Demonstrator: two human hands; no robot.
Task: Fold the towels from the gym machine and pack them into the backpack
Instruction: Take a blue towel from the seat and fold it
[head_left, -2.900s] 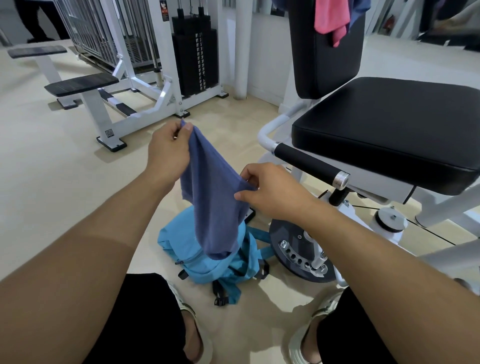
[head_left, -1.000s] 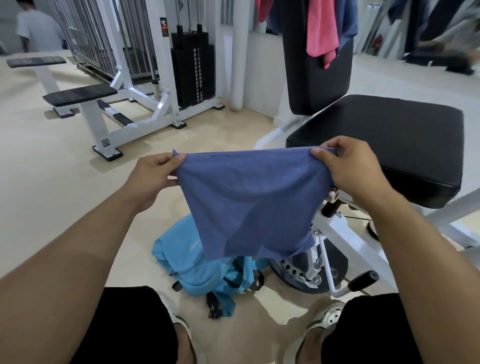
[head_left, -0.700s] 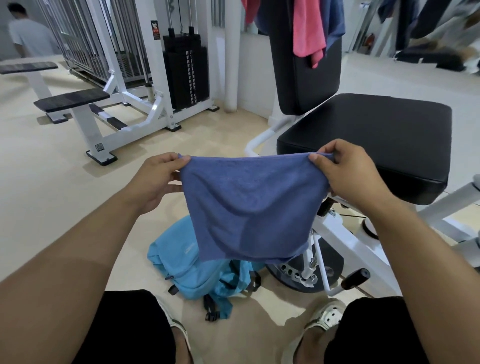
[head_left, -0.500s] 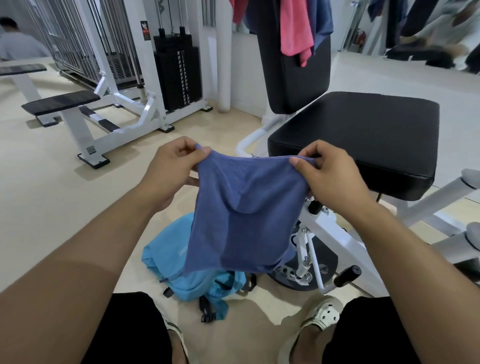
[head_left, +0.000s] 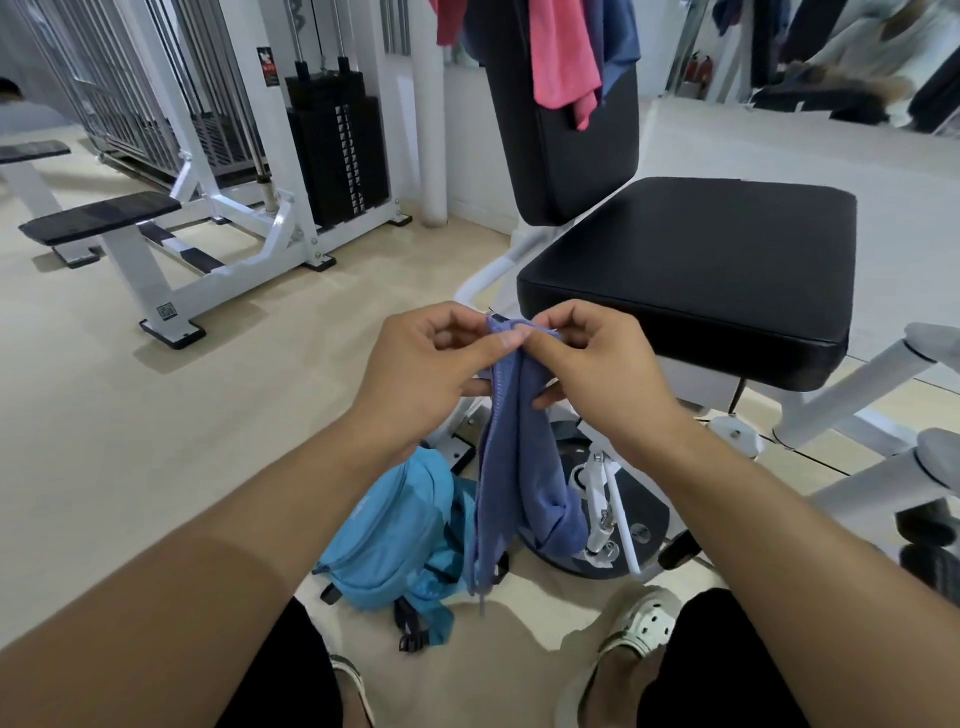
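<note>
The left hand (head_left: 426, 364) and the right hand (head_left: 597, 364) meet in front of the body, each pinching the top edge of the blue towel (head_left: 514, 467) between thumb and fingers, so both hands are closed on the cloth. The towel hangs straight down from the two hands as a narrow doubled strip, its lower end bunched and uneven. Directly below the hands, on the floor, lies the backpack (head_left: 395, 540); its opening cannot be made out from this angle. Beyond the right hand is the black seat (head_left: 691, 270) of the gym machine, and above and beyond both hands a pink towel (head_left: 563, 57) drapes over the backrest (head_left: 561, 156). The blue towel is judged light, soft and limp: it holds no shape of its own and sags wherever it is unsupported. Hold it at the matched top corners, keeping the edges aligned. A loose pinch is likely to let one layer slip and spoil the fold.
</note>
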